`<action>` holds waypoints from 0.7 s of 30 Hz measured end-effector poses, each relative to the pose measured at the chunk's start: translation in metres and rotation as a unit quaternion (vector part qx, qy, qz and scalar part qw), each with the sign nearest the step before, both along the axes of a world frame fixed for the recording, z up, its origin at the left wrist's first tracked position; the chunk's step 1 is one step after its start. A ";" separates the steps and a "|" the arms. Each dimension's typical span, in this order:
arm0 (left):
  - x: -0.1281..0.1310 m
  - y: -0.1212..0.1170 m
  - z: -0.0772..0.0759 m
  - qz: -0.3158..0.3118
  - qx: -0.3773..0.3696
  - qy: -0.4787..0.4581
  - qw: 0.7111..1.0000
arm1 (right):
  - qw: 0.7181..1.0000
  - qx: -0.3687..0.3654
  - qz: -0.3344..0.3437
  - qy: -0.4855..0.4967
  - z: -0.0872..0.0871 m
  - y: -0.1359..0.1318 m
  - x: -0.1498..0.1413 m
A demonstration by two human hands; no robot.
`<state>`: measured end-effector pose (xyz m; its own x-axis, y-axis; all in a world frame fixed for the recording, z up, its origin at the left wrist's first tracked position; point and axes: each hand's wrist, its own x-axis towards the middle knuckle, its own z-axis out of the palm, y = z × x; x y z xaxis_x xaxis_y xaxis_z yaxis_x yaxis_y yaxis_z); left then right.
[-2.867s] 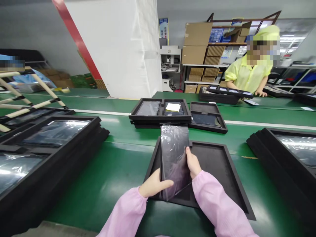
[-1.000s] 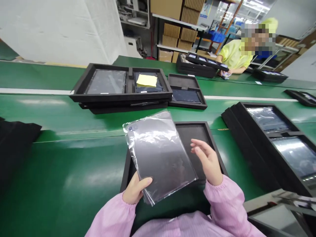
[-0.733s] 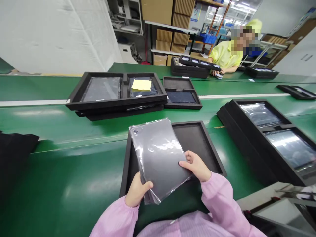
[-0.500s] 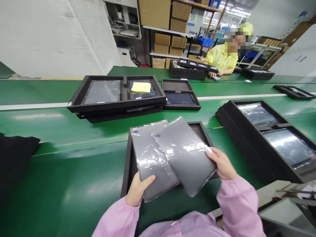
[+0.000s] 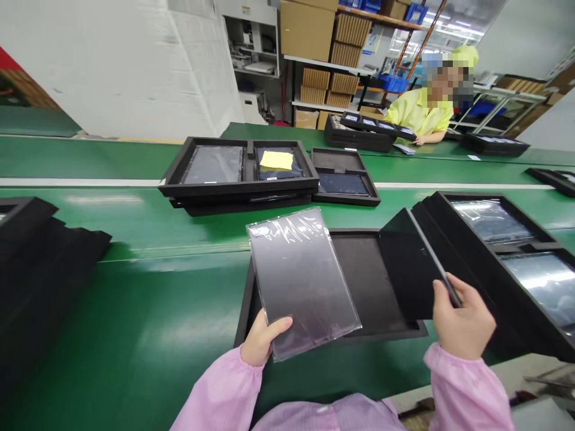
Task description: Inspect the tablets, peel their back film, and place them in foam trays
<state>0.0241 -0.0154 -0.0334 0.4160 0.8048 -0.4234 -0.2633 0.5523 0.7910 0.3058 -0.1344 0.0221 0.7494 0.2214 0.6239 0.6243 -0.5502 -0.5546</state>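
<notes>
My left hand [image 5: 263, 339] pinches the near corner of a shiny plastic sleeve [image 5: 300, 278], held flat above an empty black foam tray [image 5: 381, 330] on the green belt. To the right, my right hand [image 5: 462, 323] grips the lower edge of a thin dark tablet [image 5: 411, 269]. The tablet is tilted up on edge, out of the sleeve, above the tray's right side. I cannot tell if anything is left inside the sleeve.
Stacked black trays with bagged tablets [image 5: 494, 224] stand at the right, another black stack [image 5: 36, 251] at the left. Beyond lie a tray stack with a yellow note [image 5: 276, 160] and a smaller tray [image 5: 344, 176]. A co-worker in yellow [image 5: 417, 111] works at the far belt.
The right hand drew the tablet out of the sleeve and carried it to the right, turning it up on edge. The left hand kept the sleeve over the tray.
</notes>
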 end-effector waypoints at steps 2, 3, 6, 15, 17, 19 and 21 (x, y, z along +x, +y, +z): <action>0.000 -0.001 -0.001 0.007 -0.002 -0.007 1.000 | 0.995 -0.052 0.046 -0.066 -0.016 0.005 -0.021; -0.001 -0.001 -0.001 0.014 -0.007 -0.011 1.000 | 0.990 -0.083 0.081 -0.081 -0.026 0.008 -0.033; -0.004 0.000 -0.003 0.035 -0.053 -0.008 0.998 | 0.966 -0.145 0.197 -0.078 -0.063 0.016 -0.066; -0.002 -0.005 -0.013 0.101 -0.061 0.001 0.993 | 0.916 -0.172 0.342 0.121 -0.090 0.027 -0.067; -0.001 -0.007 -0.020 0.102 -0.041 0.009 0.994 | 0.906 -0.164 0.363 0.142 -0.072 0.032 -0.058; -0.001 -0.008 -0.027 0.098 -0.020 0.016 0.995 | 0.896 -0.140 0.388 0.164 -0.052 0.038 -0.054; -0.001 -0.009 -0.032 0.097 0.002 0.023 0.995 | 0.893 -0.089 0.405 0.175 -0.034 0.042 -0.055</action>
